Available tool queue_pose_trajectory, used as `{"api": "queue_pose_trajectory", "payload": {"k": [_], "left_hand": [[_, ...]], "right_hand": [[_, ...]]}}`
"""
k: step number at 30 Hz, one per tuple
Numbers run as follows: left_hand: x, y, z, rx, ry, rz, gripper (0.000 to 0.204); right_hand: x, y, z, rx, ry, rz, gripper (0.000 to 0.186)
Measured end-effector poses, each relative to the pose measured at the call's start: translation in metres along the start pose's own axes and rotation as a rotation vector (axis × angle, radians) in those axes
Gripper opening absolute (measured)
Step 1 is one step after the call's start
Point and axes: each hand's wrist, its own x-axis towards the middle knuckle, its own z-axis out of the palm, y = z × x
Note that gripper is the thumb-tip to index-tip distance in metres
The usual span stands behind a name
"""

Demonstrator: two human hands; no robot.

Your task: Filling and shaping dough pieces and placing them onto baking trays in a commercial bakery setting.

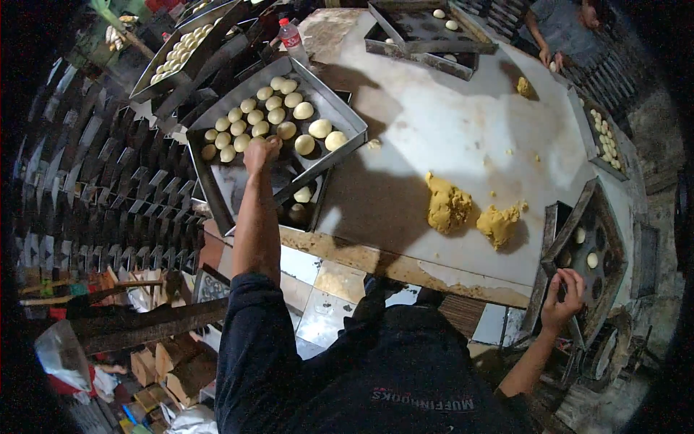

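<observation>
My left hand [262, 153] reaches into a metal tray [230, 189] of pale, round dough balls [303, 111]. Its fingers are curled together beside one of the balls, and whatever they may hold is hidden. On the far right, my right hand [564, 300] is at the near rim of a dark baking tray [606, 283]. The fingers there are bent, with thumb and fingertips apart and nothing seen between them. That tray holds round hollows and a few pale balls [592, 260]. Two lumps of yellow dough [448, 205] lie on the table between my hands.
The pale tabletop [390, 210] carries yellow crumbs and a smaller yellow lump [523, 88]. Stacked dark trays [426, 35] stand at the back. A red-capped bottle [290, 36] and another full tray [181, 56] are at back left. Another person's hand [552, 61] works at far right.
</observation>
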Motion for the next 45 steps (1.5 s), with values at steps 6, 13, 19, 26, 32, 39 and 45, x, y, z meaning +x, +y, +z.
{"api": "queue_pose_trajectory", "payload": {"k": [6,13,19,26,32,39,45], "left_hand": [[-0.092,0.05,0.003,-0.251,0.538,0.296,0.03],[-0.371,0.21,0.019,-1.216,-0.135,0.597,0.045],[-0.447,0.267,-0.011,-1.256,-0.445,0.555,0.128],[-0.501,0.273,-0.018,-1.114,-0.247,0.47,0.031],[-0.524,0.234,-0.013,-1.427,-0.37,0.597,0.1],[-0.506,0.139,-0.024,-1.7,-0.437,-0.249,0.037],[-0.507,0.097,-0.004,-1.801,-0.779,-0.392,0.031]], "right_hand": [[-0.006,-0.039,0.002,0.196,-0.074,0.073,0.015],[-0.039,-0.073,0.051,1.188,-0.811,0.548,0.035],[-0.026,-0.056,0.007,1.273,-0.426,0.121,0.042],[-0.039,-0.082,-0.035,1.246,-0.257,0.198,0.035],[-0.072,-0.131,-0.017,0.934,-0.127,-0.128,0.017],[-0.107,-0.185,0.07,0.829,-0.285,-0.191,0.03],[-0.13,-0.181,0.086,1.15,-0.625,0.176,0.031]]}}
